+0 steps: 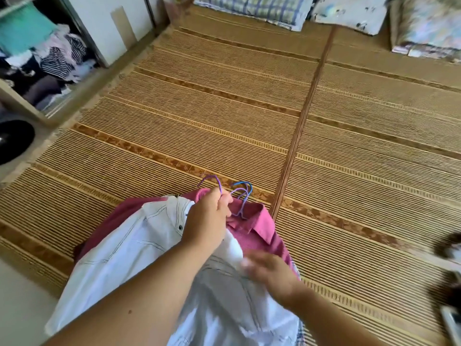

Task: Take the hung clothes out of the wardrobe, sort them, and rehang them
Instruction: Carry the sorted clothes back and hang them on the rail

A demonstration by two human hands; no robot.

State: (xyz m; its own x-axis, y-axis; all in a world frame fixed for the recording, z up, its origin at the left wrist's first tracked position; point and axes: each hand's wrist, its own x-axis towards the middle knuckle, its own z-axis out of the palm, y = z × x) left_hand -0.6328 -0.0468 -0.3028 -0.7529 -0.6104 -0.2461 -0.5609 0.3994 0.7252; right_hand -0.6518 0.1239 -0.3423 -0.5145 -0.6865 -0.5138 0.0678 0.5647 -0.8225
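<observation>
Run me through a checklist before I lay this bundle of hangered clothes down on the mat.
1. Grip on the hangers: ok. The left hand pinches the purple hanger hook.
2. Other hooks secured: cannot tell. The blue hook sticks out beside the fingers.
3. Hold of the right hand: cannot tell. It is blurred, over the white garment.
4. Landing spot: ok. Open mat lies ahead of the bundle.
5. Stack order: ok. The white garment lies over the pink shirt.
6. Emptying of the wardrobe: not ok. A green garment hangs inside.
</observation>
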